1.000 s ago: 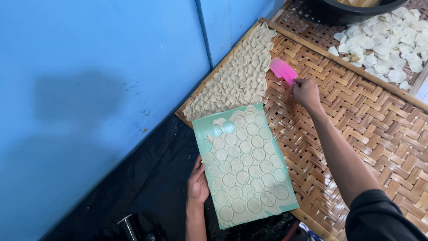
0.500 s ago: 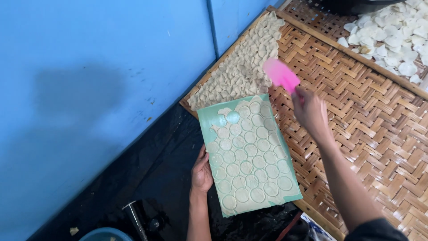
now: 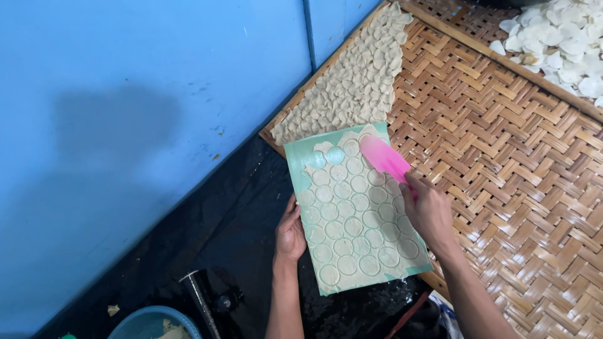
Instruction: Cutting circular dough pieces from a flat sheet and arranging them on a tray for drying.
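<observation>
The pink scraper (image 3: 384,158), gripped in the right hand (image 3: 428,210), has been brought down from the woven mat (image 3: 515,163) onto the green board (image 3: 358,213). The board's edge is clasped by the left hand (image 3: 290,233), so the dough rounds (image 3: 352,226) can now be lifted.

This looks like a small home-style food workshop where crackers or dumpling skins are made by hand. A large woven bamboo tray (image 3: 502,163) fills the floor space, with rows of raw dough rounds (image 3: 352,94) laid along its edge nearest the blue wall (image 3: 138,113) and dried white chips (image 3: 559,37) on a second tray just beyond it. Black plastic sheeting (image 3: 232,220) lies between tray and wall, and a blue basin (image 3: 147,323) sits below it.
</observation>
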